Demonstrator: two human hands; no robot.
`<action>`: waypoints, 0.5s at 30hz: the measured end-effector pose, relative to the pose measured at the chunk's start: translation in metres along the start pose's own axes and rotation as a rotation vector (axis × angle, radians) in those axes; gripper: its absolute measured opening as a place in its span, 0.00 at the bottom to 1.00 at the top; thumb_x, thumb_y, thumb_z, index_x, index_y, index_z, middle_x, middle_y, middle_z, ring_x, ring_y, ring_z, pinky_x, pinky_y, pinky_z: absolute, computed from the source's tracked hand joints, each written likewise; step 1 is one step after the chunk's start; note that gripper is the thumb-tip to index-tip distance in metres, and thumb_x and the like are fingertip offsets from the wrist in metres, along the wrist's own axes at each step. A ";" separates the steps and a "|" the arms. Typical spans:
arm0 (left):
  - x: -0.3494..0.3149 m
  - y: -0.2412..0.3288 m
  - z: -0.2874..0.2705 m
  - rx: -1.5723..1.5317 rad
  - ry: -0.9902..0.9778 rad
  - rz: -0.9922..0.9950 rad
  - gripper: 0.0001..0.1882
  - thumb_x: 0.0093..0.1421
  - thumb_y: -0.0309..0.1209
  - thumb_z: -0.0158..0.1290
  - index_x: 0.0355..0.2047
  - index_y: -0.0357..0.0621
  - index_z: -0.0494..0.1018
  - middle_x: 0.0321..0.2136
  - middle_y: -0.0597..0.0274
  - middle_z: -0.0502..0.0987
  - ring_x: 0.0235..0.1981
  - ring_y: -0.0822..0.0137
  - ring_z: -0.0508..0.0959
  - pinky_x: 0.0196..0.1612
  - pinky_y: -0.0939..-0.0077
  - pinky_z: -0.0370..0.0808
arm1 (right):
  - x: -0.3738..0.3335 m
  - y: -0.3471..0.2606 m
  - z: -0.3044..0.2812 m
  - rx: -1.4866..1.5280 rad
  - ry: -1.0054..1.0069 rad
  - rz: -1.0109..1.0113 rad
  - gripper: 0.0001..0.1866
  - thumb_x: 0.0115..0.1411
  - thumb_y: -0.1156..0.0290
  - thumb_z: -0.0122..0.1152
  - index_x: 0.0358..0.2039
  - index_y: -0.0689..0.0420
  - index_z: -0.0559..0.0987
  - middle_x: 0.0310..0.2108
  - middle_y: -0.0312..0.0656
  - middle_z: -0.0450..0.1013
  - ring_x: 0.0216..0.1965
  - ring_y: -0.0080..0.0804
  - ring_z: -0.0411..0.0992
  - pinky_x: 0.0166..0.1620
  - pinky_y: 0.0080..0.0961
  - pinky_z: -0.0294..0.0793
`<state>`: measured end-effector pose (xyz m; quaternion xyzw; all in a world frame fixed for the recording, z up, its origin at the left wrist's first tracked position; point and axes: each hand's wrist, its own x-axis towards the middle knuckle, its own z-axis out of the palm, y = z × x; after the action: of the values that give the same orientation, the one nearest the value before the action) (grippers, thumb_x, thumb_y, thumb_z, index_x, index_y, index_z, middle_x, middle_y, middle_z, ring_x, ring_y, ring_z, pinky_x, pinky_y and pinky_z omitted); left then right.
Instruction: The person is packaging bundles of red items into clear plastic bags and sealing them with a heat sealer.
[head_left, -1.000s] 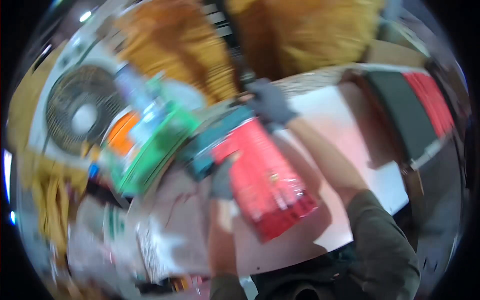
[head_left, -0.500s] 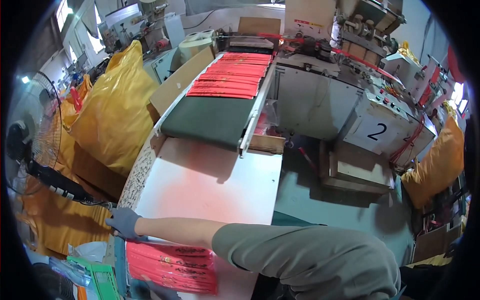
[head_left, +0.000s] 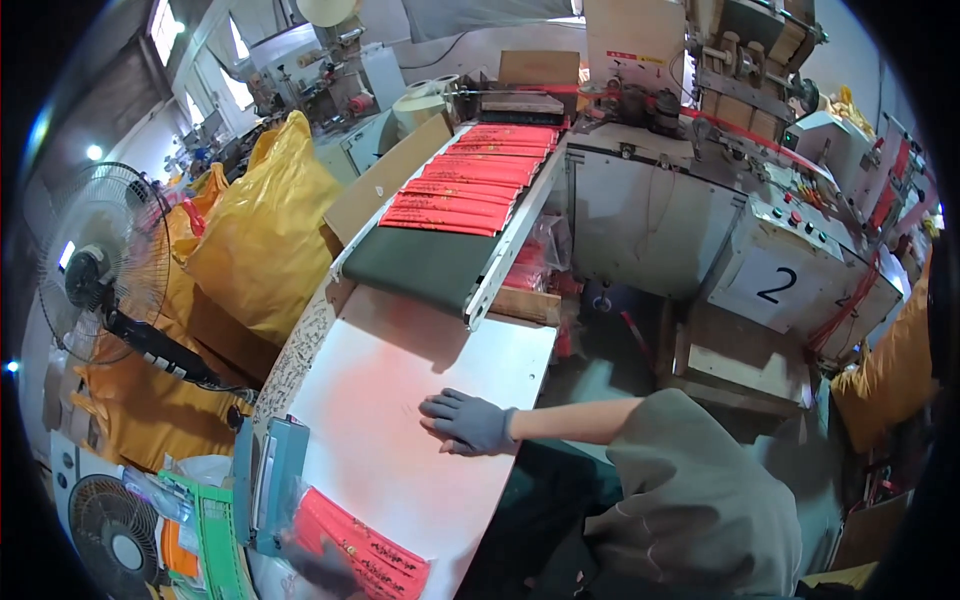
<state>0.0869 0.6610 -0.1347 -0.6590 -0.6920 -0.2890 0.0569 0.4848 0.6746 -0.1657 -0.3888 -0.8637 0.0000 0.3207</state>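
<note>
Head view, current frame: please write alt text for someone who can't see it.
A person's grey-gloved right hand is over a white tabletop, while the blurred left hand is at a red bundle near the lower edge. Beyond, a dark green conveyor belt carries overlapping red packets.

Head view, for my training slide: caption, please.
Gloved right hand over a white tabletop, blurred left hand at a red bundle, dark conveyor beyond.

The right hand [head_left: 470, 422] moves from eight o'clock to six, over the counter [head_left: 375, 390]. At twelve, red packets [head_left: 470, 178] sit farther down the belt [head_left: 415, 268].
</note>
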 end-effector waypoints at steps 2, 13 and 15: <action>0.006 0.065 0.007 -0.053 0.034 0.083 0.34 0.51 0.29 0.53 0.58 0.32 0.57 0.57 0.42 0.60 0.60 0.48 0.59 0.62 0.62 0.55 | -0.010 -0.009 -0.010 -0.010 0.036 0.039 0.24 0.56 0.57 0.50 0.44 0.65 0.68 0.49 0.58 0.61 0.54 0.55 0.59 0.57 0.46 0.56; 0.002 0.198 0.128 -0.224 0.052 -0.050 0.27 0.57 0.38 0.51 0.55 0.41 0.63 0.56 0.46 0.63 0.60 0.47 0.58 0.59 0.54 0.58 | -0.009 -0.026 -0.015 0.039 0.058 0.108 0.18 0.52 0.64 0.54 0.40 0.62 0.70 0.46 0.51 0.64 0.53 0.49 0.61 0.57 0.40 0.59; 0.007 0.194 0.137 -0.215 0.072 -0.024 0.26 0.56 0.37 0.52 0.53 0.41 0.64 0.55 0.46 0.64 0.60 0.47 0.58 0.60 0.53 0.56 | -0.007 -0.027 -0.018 0.036 0.059 0.127 0.16 0.51 0.67 0.54 0.39 0.62 0.71 0.46 0.50 0.64 0.53 0.48 0.61 0.57 0.39 0.59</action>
<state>0.3103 0.7255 -0.1815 -0.6423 -0.6623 -0.3856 0.0071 0.4800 0.6470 -0.1486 -0.4366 -0.8274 0.0245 0.3524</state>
